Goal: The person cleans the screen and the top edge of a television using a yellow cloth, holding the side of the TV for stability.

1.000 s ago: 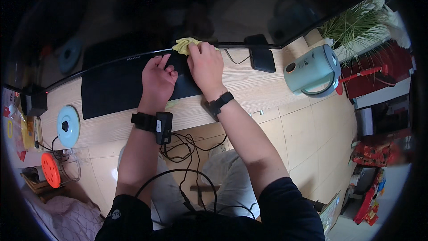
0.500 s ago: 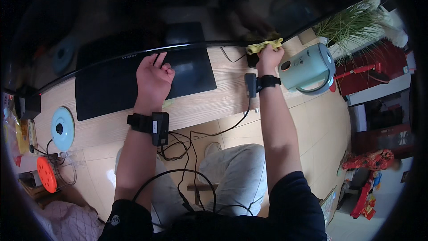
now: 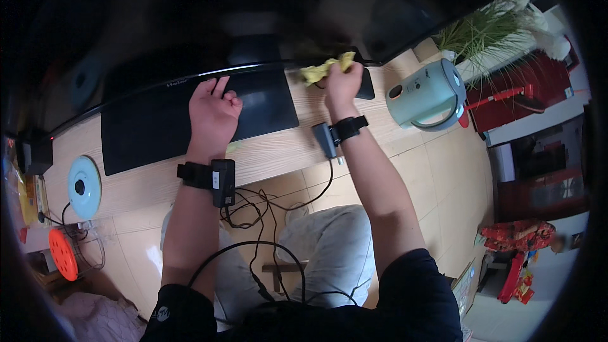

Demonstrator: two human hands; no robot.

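Note:
My right hand [image 3: 345,83] is closed on a crumpled yellow cloth [image 3: 327,68], held against the lower edge of a large black television screen [image 3: 266,66]. Beside that hand a small black object [image 3: 365,83], perhaps the screen's foot, rests on the wooden tabletop [image 3: 266,151]. My left hand [image 3: 215,111] is palm up over a dark flat panel [image 3: 149,136], with two fingers stretched toward the screen's lower edge and the others curled. Nothing shows in it. Each wrist wears a strapped black device.
A pale green electric kettle [image 3: 425,95] stands right of my right hand, before a grassy plant [image 3: 484,31]. At the left is its round light blue base [image 3: 84,187]. An orange stool top [image 3: 63,254] and black cables [image 3: 263,206] are below the table edge.
My right hand has slid left along the screen's lower edge with the yellow cloth, uncovering more of the small black object. My left hand has kept its pose.

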